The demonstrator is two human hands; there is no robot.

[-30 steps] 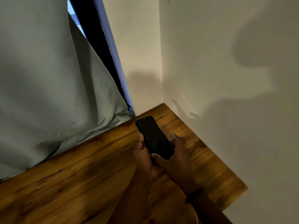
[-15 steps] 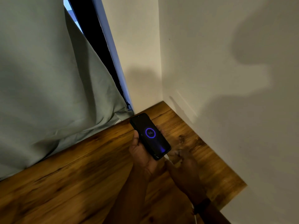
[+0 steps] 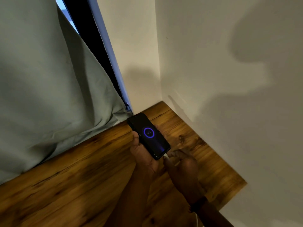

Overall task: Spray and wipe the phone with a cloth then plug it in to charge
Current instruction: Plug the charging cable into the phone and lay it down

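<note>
Low in the corner of the room, the slim black smartphone (image 3: pixel 148 135) is held above a brown, plank-grained wooden surface (image 3: pixel 73 177). It lies slanted in the left hand (image 3: pixel 144 154), which grasps it with the thumb along one long edge and fingertips showing past the other. The screen is lit with a blue-violet ring around a figure that looks like 94, and a glow runs down to the bottom edge. I take that as charging begun.

A thin white cable (image 3: pixel 166 155) meets the bottom edge. The right hand (image 3: pixel 182 164), with a dark wristband (image 3: pixel 198 205), has its curled fingers right beside the plug. I cannot tell whether they pinch it or merely sit next to it.

To finish well, I would keep the plug in line with the port and press it fully home without levering it sideways. I would then lay the phone flat on the wood with slack in the cable.

A pale grey-green curtain (image 3: pixel 49 95) drapes onto the surface on the left, and plain white walls (image 3: pixel 213 63) close the corner.
</note>
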